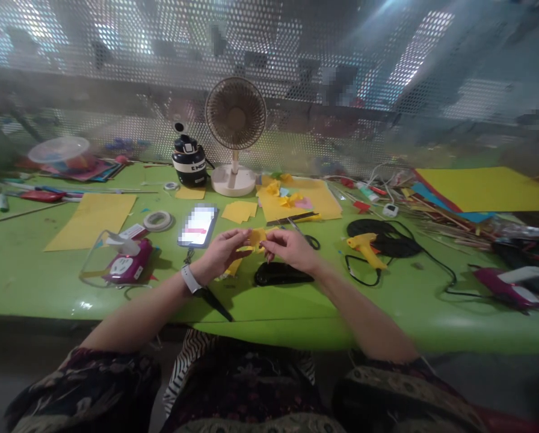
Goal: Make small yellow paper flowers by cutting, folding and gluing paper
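Note:
Between my two hands is a small piece of yellow paper point(257, 238), curled or folded, above the green table. My left hand point(222, 252) pinches it from the left, thumb and fingers closed on its edge. From the other side my right hand point(292, 248) grips it with fingertips pressed together. A black elongated case or tool point(281, 274) lies just under my right hand. Scissors point(312, 240) rest beyond that hand, partly hidden. Yellow paper squares point(239, 211) lie behind my hands, and a lit phone point(198, 225) is beside my left hand.
A fan point(236, 117) and a black bottle point(189, 161) stand at the back. Yellow paper flowers point(290, 200) sit on a yellow sheet point(326, 195). To the right lies a yellow glue gun point(367, 248) with its cord. Tape point(157, 221) and a tissue pack point(127, 264) are left.

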Tool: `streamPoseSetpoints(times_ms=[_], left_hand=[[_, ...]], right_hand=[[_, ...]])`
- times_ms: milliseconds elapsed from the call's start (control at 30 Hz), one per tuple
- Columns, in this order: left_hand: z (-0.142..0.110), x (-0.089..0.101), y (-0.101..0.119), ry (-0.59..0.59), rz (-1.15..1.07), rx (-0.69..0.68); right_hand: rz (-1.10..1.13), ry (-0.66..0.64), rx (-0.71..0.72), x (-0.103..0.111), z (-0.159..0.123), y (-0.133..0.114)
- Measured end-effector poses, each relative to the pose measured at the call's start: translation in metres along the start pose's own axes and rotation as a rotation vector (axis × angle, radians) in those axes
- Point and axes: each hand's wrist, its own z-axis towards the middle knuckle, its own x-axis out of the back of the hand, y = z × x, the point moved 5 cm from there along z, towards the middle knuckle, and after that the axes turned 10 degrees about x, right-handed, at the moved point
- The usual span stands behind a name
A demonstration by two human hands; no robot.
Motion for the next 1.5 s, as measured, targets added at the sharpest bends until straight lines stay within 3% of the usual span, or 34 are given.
streamPoseSetpoints(times_ms=[133,667,733,800,900,967,1067,1133,1267,1400,1500], left_hand=[[0.0,0.0,0.0,0.004,0.2,-0.011],[-0.002,0.001,0.007,0.048,0.352,-0.167],[0.0,0.005,0.007,0.068,0.343,-0.164],[0.004,0.011,0.006,0.083,0.312,-0.151],[0.008,0.016,0.006,0.106,0.261,-0.131],[0.009,0.017,0.006,0.128,0.234,-0.119],[0.009,0.017,0.008,0.165,0.195,-0.109],[0.009,0.017,0.009,0.174,0.173,-0.105],[0.013,0.022,0.008,0.183,0.153,-0.103],[0.014,0.023,0.006,0.162,0.153,-0.104],[0.012,0.019,0.007,0.134,0.156,-0.106]], right_hand=[[0.019,0.023,-0.022,0.001,0.001,0.003],[-0.007,0.056,-0.054,0.001,0.004,0.007],[-0.084,0.065,-0.08,0.016,0.003,0.007],[-0.247,0.124,-0.123,0.044,0.0,0.008],[-0.766,0.254,-0.269,0.097,-0.008,0.015],[-1.055,0.17,-0.451,0.118,-0.011,0.027],[-1.116,-0.088,-0.619,0.123,-0.014,0.05],[-1.113,-0.134,-0.599,0.118,-0.012,0.053],[-1.191,-0.042,-0.552,0.113,-0.009,0.044],[-1.177,-0.219,-0.628,0.106,-0.011,0.048],[-1.162,-0.236,-0.637,0.106,-0.01,0.052]])
